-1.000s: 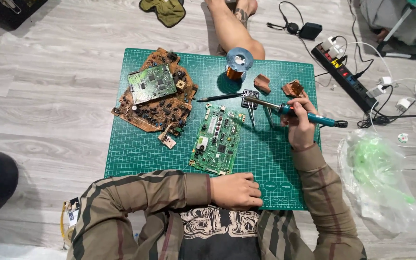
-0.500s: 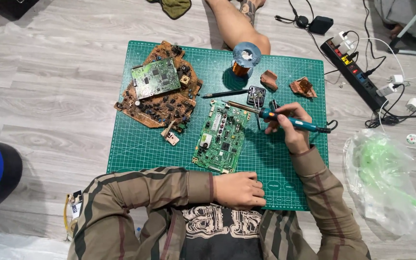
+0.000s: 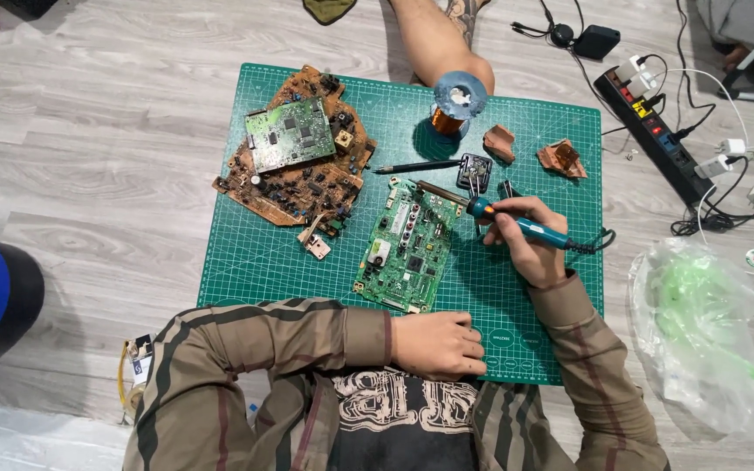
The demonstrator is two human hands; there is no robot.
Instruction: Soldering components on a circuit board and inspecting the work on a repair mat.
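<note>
My right hand (image 3: 524, 242) grips a blue-handled soldering iron (image 3: 517, 221), its metal tip resting on the upper right corner of a green circuit board (image 3: 407, 246). That board lies flat in the middle of a green cutting mat (image 3: 255, 262). My left hand (image 3: 440, 344) rests curled on the mat's near edge, just below the board, holding nothing. A dark pen-like tool (image 3: 419, 166) and a small black part (image 3: 475, 171) lie just beyond the board.
A pile of brown circuit boards topped by a small green one (image 3: 294, 153) sits at the mat's far left. A solder spool stand (image 3: 457, 103), two brown fragments (image 3: 530, 150), a power strip (image 3: 656, 131) with cables, a plastic bag (image 3: 700, 331) and another person's leg (image 3: 434, 35) surround it.
My right hand has brought the soldering iron left and nearer, from beyond the board's far right onto its upper right corner. The left hand has stayed put.
</note>
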